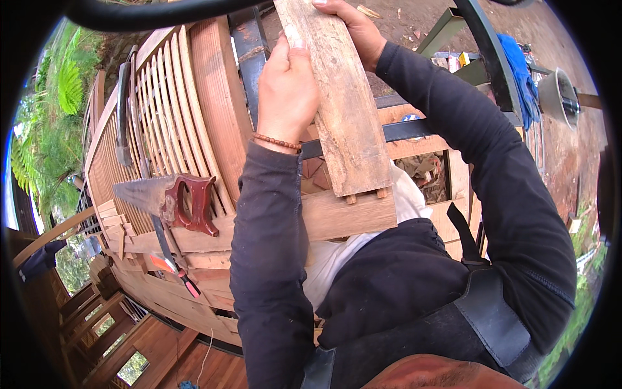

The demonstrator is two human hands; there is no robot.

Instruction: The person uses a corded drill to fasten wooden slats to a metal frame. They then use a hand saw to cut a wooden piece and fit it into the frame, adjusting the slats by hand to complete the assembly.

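Observation:
A long, weathered wooden board [346,117] runs from the top of the view toward my lap, tilted slightly. My left hand [289,91] is closed on its left edge, with the thumb on the upper face. My right hand [357,27] grips the opposite edge farther up, and part of it is hidden behind the wood. Two short wooden pegs [352,200] stick out of the board's near end. Just beneath that end lies a paler plank [343,217]; I cannot tell whether the two touch.
To the left, a handsaw [194,204] with a red-brown handle rests on a slatted wooden panel [175,97]. Near it lie a dark curved bar [123,117] and a tool with a red and black handle [189,285]. A dark metal frame [489,58] and blue cloth [516,71] stand right.

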